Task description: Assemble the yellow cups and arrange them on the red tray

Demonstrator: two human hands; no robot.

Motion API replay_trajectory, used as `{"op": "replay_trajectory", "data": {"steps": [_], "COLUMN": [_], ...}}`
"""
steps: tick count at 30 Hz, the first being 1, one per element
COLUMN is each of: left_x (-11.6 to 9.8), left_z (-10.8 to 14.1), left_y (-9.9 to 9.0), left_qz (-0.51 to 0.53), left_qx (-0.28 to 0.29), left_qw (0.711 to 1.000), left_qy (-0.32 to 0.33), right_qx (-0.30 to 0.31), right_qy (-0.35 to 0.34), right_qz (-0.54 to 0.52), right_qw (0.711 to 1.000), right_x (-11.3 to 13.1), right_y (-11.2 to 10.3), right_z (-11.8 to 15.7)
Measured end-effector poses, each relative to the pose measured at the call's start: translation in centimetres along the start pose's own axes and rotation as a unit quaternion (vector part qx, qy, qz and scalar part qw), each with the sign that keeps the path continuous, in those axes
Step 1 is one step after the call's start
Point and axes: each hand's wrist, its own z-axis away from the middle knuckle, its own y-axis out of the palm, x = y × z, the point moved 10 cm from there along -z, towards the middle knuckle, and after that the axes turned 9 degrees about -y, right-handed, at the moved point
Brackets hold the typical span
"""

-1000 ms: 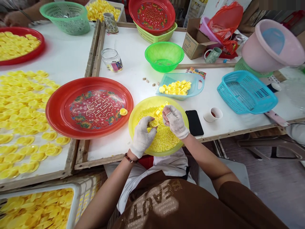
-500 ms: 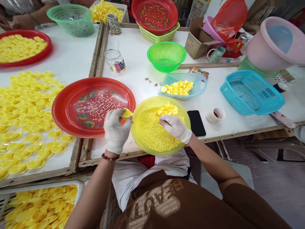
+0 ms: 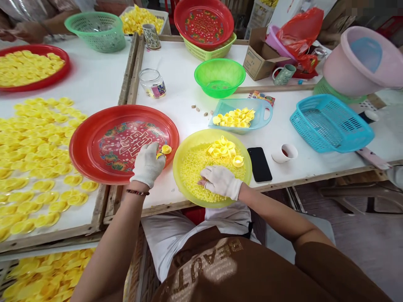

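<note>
My left hand (image 3: 147,165), in a white glove, sits over the rim of a red plastic plate (image 3: 85,144). Its fingertips pinch a small yellow piece beside a yellow plastic cap (image 3: 166,149). My right hand (image 3: 221,181), also gloved, lies flat on a mound of small yellow pellets (image 3: 197,170) in a round yellow plate (image 3: 211,136), holding nothing I can see. Above that hand is a heap of yellow caps (image 3: 219,148), with one larger cap (image 3: 238,161) at its right.
A light blue tray of yellow caps (image 3: 239,118) lies beyond the yellow plate. A black phone (image 3: 259,164) and a white cup (image 3: 285,153) stand to the right. Yellow discs (image 3: 37,147) cover the left table, and a co-worker's hand (image 3: 28,32) is at top left.
My left hand has moved from the yellow plate to the red plate's inner edge. My right hand has dropped lower onto the pellets, and one cap now stands apart from the heap.
</note>
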Motion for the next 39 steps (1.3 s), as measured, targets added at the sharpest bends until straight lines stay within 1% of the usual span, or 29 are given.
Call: {"op": "replay_trajectory", "data": {"steps": [1,2,3,4,5,6,7,8,10,12,13,14,15,16,17,20,21,22,23,25,27,32,36,38,39], "left_x": [-1.9,-4.1,-6.3,-8.6,-10.8,-12.7,-14.1,-15.1,-15.7,-15.3,-14.9,-14.4,-13.8,-13.1,-12.5,-11.8,-11.7,-11.7,-11.6,-11.4,-11.1,-10.6,-10.4,-10.2,-10.0], "left_z": [0.5,1.0,1.5,2.0,2.4,2.7,2.7,2.5,1.8,1.1,1.0,0.9,1.1,1.5,2.1,4.9,5.8,6.4,6.9,7.3,7.4,7.3,7.5,7.6,7.7], "left_y": [-0.8,-1.1,-0.8,0.0,1.1,2.5,3.9,5.2,7.1,7.7,7.5,7.0,6.6,6.4,6.4,7.6,7.9,8.0,8.1,8.1,8.1,8.4,8.6,8.6,8.5], "left_qz": [0.023,0.048,0.073,0.092,0.103,0.106,0.103,0.095,0.081,0.078,0.092,0.117,0.155,0.203,0.257,0.389,0.416,0.435,0.446,0.458,0.467,0.483,0.489,0.494,0.5], "left_qx": [-0.027,-0.039,-0.031,-0.008,0.02,0.049,0.074,0.094,0.118,0.12,0.113,0.106,0.107,0.12,0.148,0.257,0.279,0.29,0.293,0.29,0.289,0.288,0.288,0.287,0.285], "left_qw": [0.999,0.996,0.992,0.987,0.982,0.978,0.976,0.977,0.982,0.985,0.986,0.985,0.98,0.971,0.955,0.883,0.862,0.848,0.84,0.832,0.827,0.817,0.812,0.808,0.805], "left_qy": [0.033,0.068,0.102,0.134,0.16,0.175,0.176,0.164,0.125,0.094,0.085,0.076,0.062,0.043,0.018,-0.053,-0.071,-0.085,-0.097,-0.113,-0.118,-0.126,-0.135,-0.142,-0.146], "right_qx": [-0.013,-0.04,-0.076,-0.122,-0.169,-0.208,-0.238,-0.259,-0.283,-0.299,-0.307,-0.314,-0.324,-0.337,-0.351,-0.396,-0.408,-0.418,-0.426,-0.436,-0.444,-0.455,-0.457,-0.452,-0.447], "right_qy": [0.003,0.01,0.022,0.043,0.069,0.096,0.121,0.143,0.173,0.19,0.192,0.189,0.182,0.173,0.163,0.131,0.118,0.105,0.091,0.069,0.059,0.055,0.055,0.06,0.064], "right_qz": [-0.042,-0.096,-0.163,-0.249,-0.34,-0.42,-0.489,-0.55,-0.643,-0.709,-0.73,-0.737,-0.736,-0.729,-0.718,-0.675,-0.66,-0.647,-0.636,-0.62,-0.613,-0.616,-0.627,-0.629,-0.624], "right_qw": [0.999,0.995,0.983,0.96,0.923,0.878,0.83,0.781,0.691,0.61,0.58,0.568,0.567,0.571,0.578,0.609,0.619,0.629,0.637,0.648,0.651,0.641,0.629,0.63,0.637], "right_x": [-0.1,-0.4,-0.9,-1.7,-2.7,-3.7,-4.6,-5.4,-6.5,-7.2,-7.4,-7.5,-7.5,-7.5,-7.5,-7.1,-6.9,-6.6,-6.4,-6.1,-6.0,-6.3,-6.3,-6.4,-6.4], "right_y": [-0.2,-0.6,-1.2,-1.8,-2.3,-2.5,-2.6,-2.5,-2.2,-2.2,-2.5,-2.9,-3.5,-4.3,-5.1,-7.1,-7.6,-8.0,-8.2,-8.4,-8.2,-7.8,-7.9,-7.9,-7.9], "right_z": [0.0,0.1,0.2,0.4,0.7,1.0,1.3,1.6,1.9,2.0,1.8,1.6,1.3,0.9,0.4,-0.9,-1.3,-1.5,-1.7,-1.8,-1.6,-1.4,-1.5,-1.2,-0.9]}}
